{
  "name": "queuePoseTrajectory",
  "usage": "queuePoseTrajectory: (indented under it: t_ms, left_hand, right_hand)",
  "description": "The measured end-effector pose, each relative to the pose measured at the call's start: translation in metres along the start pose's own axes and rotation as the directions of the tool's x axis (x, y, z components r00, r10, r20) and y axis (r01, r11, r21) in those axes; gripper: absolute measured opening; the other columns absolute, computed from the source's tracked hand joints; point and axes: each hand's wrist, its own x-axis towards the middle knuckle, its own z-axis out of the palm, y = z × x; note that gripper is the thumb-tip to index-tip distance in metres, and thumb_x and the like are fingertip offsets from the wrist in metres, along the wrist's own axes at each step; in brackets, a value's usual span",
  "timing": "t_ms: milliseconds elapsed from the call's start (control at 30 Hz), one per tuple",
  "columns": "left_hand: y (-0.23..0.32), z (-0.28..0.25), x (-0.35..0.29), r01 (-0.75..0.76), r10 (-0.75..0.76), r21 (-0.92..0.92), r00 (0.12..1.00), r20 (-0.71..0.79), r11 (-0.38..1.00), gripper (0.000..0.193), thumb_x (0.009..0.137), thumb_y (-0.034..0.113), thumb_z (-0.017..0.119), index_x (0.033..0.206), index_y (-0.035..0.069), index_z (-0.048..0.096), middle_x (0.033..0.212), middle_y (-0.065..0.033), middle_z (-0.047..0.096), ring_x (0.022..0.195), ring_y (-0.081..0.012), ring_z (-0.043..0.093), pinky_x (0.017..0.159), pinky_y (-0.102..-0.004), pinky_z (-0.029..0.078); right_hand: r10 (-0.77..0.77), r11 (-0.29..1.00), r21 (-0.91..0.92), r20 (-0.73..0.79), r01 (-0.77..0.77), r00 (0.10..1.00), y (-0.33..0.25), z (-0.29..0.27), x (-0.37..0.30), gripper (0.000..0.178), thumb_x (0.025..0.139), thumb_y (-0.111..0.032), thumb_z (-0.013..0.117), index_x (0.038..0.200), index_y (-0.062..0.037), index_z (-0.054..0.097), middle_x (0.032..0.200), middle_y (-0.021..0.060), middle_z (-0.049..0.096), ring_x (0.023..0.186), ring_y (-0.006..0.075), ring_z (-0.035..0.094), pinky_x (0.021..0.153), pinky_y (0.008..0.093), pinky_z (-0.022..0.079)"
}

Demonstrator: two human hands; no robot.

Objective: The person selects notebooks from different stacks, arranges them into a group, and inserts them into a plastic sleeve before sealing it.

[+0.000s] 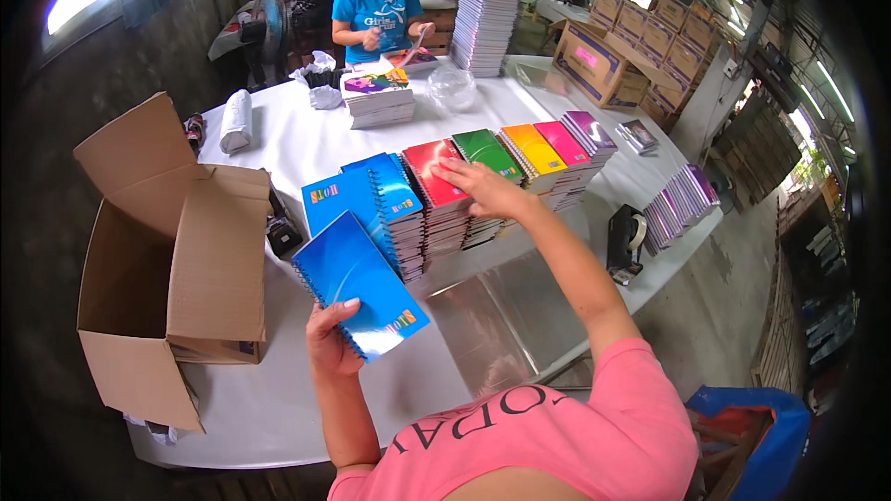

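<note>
My left hand (332, 339) is closed on the lower left edge of a blue spiral notebook (357, 280), tilted in front of the stacks. My right hand (486, 191) reaches forward, its fingers stretched over the top red notebook (425, 160) of a stack. Left of the red stack stand piles of blue notebooks (397, 190). To its right, in a row, come stacks of green notebooks (483, 150), yellow notebooks (534, 148), pink notebooks (562, 142) and purple notebooks (588, 130). My right thumb and part of the hand's underside are hidden.
On the left is an open cardboard box (218, 264). Clear plastic sheets (483, 329) lie near me; a tape dispenser (627, 239) and leaning purple notebooks (682, 209) are at right. Across the white table (288, 139), a person in blue (382, 14) works beside book stacks (379, 109).
</note>
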Motion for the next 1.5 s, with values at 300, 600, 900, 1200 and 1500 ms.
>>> queuePoseTrajectory:
  t_ms: [300,600,900,1200,1500]
  left_hand:
    - [-0.011,0.005,0.005,0.134,-0.142,-0.142,0.989,-0.042,0.981,0.047,0.089,0.016,0.054,0.128,-0.005,0.039,0.118,-0.0206,0.055,0.103,-0.0337,0.060,0.088,-0.0484,0.050]
    - [-0.035,0.031,0.030,0.159,-0.157,-0.148,0.987,0.024,0.976,0.052,0.094,0.035,0.048,0.133,0.002,0.035,0.124,-0.0169,0.053,0.110,-0.0281,0.056,0.093,-0.0430,0.049]
    - [-0.066,0.040,0.032,0.083,-0.082,0.097,0.997,-0.015,0.992,0.049,0.074,-0.003,0.055,0.121,0.003,0.046,0.110,-0.0099,0.059,0.100,-0.0219,0.060,0.084,-0.0355,0.052]
    - [-0.078,0.029,0.017,0.054,-0.076,-0.140,0.985,-0.154,0.989,0.045,0.070,0.001,0.048,0.114,-0.005,0.049,0.106,-0.0129,0.060,0.094,-0.0246,0.062,0.084,-0.0384,0.052]
    - [-0.091,0.025,0.013,0.022,-0.034,-0.082,0.988,-0.148,0.996,0.047,0.070,0.003,0.052,0.116,-0.004,0.048,0.108,-0.0140,0.060,0.095,-0.0276,0.062,0.085,-0.0402,0.053]
  right_hand:
    - [0.012,0.964,0.264,-0.153,0.029,0.988,0.008,-0.010,0.012,0.041,0.073,0.003,0.059,0.110,-0.0113,0.065,0.106,0.0170,0.063,0.096,0.0325,0.062,0.084,0.0360,0.049]
    - [-0.253,0.967,-0.168,-0.715,0.190,0.652,-0.090,-0.105,-0.020,0.035,0.075,-0.005,0.061,0.110,-0.0055,0.063,0.104,0.0127,0.066,0.089,0.0280,0.066,0.074,0.0342,0.054]
    - [-0.438,0.877,-0.370,-0.357,0.306,0.825,-0.131,-0.037,-0.105,0.035,0.076,-0.009,0.057,0.110,-0.0049,0.063,0.106,0.0130,0.065,0.098,0.0246,0.064,0.080,0.0336,0.053]
    - [-0.039,0.999,0.029,0.083,0.037,0.996,-0.029,-0.068,-0.057,0.115,0.050,-0.030,0.086,0.145,-0.0318,0.022,0.152,0.0128,0.014,0.141,0.0313,0.011,0.107,0.0604,0.019]
    - [0.034,0.994,0.099,0.192,-0.053,0.981,0.073,-0.020,-0.015,0.082,0.071,-0.006,0.073,0.139,-0.0317,0.036,0.141,0.0198,0.035,0.125,0.0368,0.042,0.104,0.0372,0.037]
